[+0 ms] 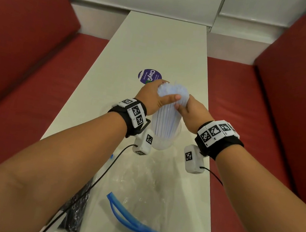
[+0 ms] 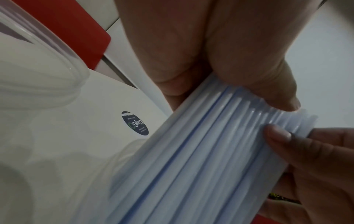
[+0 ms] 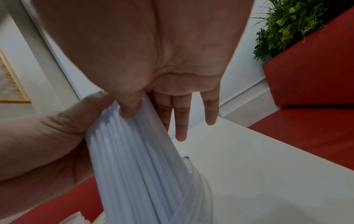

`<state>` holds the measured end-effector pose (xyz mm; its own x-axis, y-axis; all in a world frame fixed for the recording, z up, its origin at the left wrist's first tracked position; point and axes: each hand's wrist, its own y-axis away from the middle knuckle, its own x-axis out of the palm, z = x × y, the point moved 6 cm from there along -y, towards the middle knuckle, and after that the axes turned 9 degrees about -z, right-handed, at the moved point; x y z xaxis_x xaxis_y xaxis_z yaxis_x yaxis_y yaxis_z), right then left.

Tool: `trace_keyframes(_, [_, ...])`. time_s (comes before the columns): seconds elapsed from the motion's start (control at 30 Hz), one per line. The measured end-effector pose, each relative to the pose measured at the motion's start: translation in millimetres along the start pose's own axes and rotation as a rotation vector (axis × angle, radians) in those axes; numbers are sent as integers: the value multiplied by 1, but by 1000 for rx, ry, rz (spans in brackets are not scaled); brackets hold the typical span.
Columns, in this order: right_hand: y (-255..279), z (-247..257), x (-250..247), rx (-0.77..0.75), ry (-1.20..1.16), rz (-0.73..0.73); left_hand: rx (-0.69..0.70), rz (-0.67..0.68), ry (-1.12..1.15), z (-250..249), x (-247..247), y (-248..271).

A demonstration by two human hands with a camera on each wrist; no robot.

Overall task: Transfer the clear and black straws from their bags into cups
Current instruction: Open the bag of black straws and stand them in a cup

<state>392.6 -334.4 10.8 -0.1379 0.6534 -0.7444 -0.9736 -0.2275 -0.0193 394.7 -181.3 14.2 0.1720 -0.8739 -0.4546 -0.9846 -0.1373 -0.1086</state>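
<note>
A thick bundle of clear straws [image 1: 165,117] [image 2: 201,159] [image 3: 134,166] stands with its lower end in a clear cup [image 1: 163,145] [image 3: 199,181] on the white table [image 1: 159,43]. My left hand [image 1: 149,95] grips the bundle near its top, thumb across the front and fingers behind. My right hand [image 1: 192,110] holds the same bundle from the right, its thumb [image 3: 130,106] pressing the straws and its fingers [image 3: 180,121] lying straight behind. The black straws [image 1: 77,204] lie in their bag at the near left table edge, partly under my left forearm.
An emptied clear bag [image 1: 138,183] with a blue zip strip [image 1: 132,222] lies flat near me. A second clear cup [image 2: 47,63] stands by my left wrist. A round purple sticker [image 1: 149,76] is beyond the hands. Red benches [image 1: 28,57] flank the narrow table.
</note>
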Motion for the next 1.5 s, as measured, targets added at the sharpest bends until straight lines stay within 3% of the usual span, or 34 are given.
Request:
trace_keyframes(0.2, [8,-1,-11,68,112,13,-114,34,8,9,-14,7])
trace_keyframes(0.3, [19,16,-35,19,36,-186,-107,-88,167,0,-54,19])
trace_keyframes(0.4, [39,55,-54,-134,40,-431,-39,-176,112,-4,-116,49])
trace_keyframes(0.47, [56,87,-51,-238,16,-492,-43,-161,50,10,-150,75])
trace_keyframes(0.57, [82,132,-3,-329,-30,-318,-95,-127,-193,54,-193,115])
trace_keyframes(0.7, [114,158,107,-317,127,197,-284,-44,-612,133,-218,163])
trace_keyframes(0.77, [127,159,158,-285,272,375,-404,1,-791,175,-226,183])
trace_keyframes(0.87, [137,153,213,-246,421,509,-590,-17,-794,220,-231,200])
trace_keyframes(1.0, [139,148,249,-147,477,514,-643,61,-640,234,-225,208])
trace_keyframes(1.17, [127,161,258,-155,455,425,-479,-11,-323,202,-245,199])
trace_keyframes(1.3, [105,211,226,-199,132,222,-300,-63,-115,168,-273,195])
trace_keyframes(1.37, [102,243,211,-223,-36,225,-185,-94,-115,147,-284,200])
trace_keyframes(1.5, [103,287,187,-353,-96,197,-11,-184,-93,112,-299,213])
